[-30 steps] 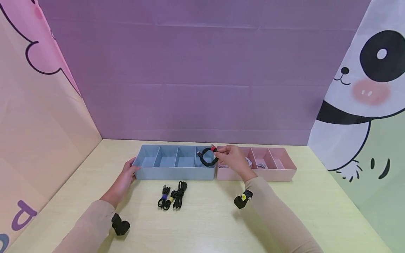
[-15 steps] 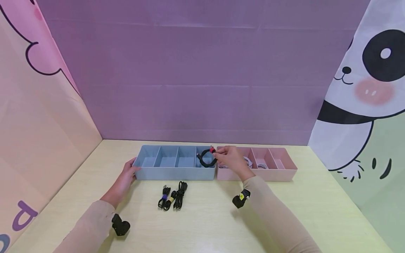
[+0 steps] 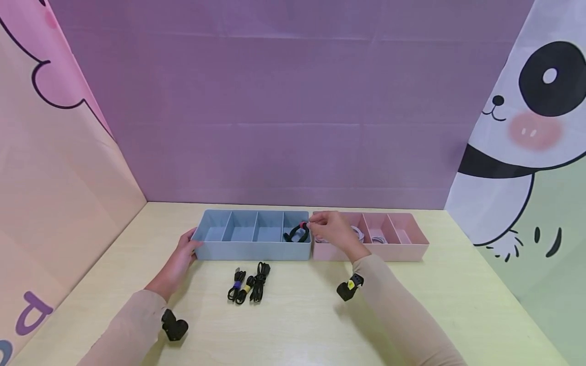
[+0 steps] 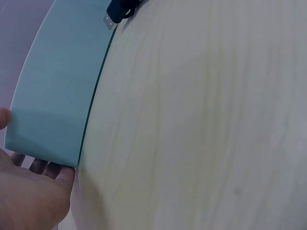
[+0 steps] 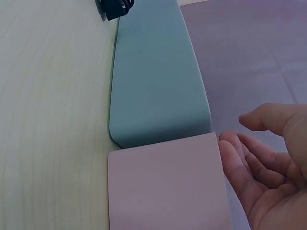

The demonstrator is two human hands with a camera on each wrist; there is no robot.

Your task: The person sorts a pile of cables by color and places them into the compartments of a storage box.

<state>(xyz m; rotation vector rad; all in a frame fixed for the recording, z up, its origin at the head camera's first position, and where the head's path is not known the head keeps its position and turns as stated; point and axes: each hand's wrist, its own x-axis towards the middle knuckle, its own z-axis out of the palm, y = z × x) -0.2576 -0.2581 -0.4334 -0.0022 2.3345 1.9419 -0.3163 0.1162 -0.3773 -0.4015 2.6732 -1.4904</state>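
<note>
A coiled black cable with a red tie [image 3: 289, 237] lies in the rightmost compartment of the blue divided box [image 3: 254, 251]. My right hand [image 3: 338, 233] hovers just right of it, over the left part of the pink divided box [image 3: 393, 253]. In the right wrist view, the thumb [image 5: 264, 117] stands apart from the loosely bent fingers, with nothing between them. My left hand [image 3: 185, 248] grips the left end of the blue box. The left wrist view has its thumb [image 4: 4, 118] at the upper edge and its fingers against the end wall.
Several black cable bundles lie in front of the blue box, one with a purple tie [image 3: 237, 285], one with a yellow tie [image 3: 247, 288], and a longer one [image 3: 259, 284]. White coiled cables [image 3: 358, 234] sit in the pink box. A purple backdrop [image 3: 293, 127] rises behind the table.
The red-tied cable has left my right hand and dropped into the blue box's rightmost compartment. The right hand stays nearly in place; the left hand still holds the box end.
</note>
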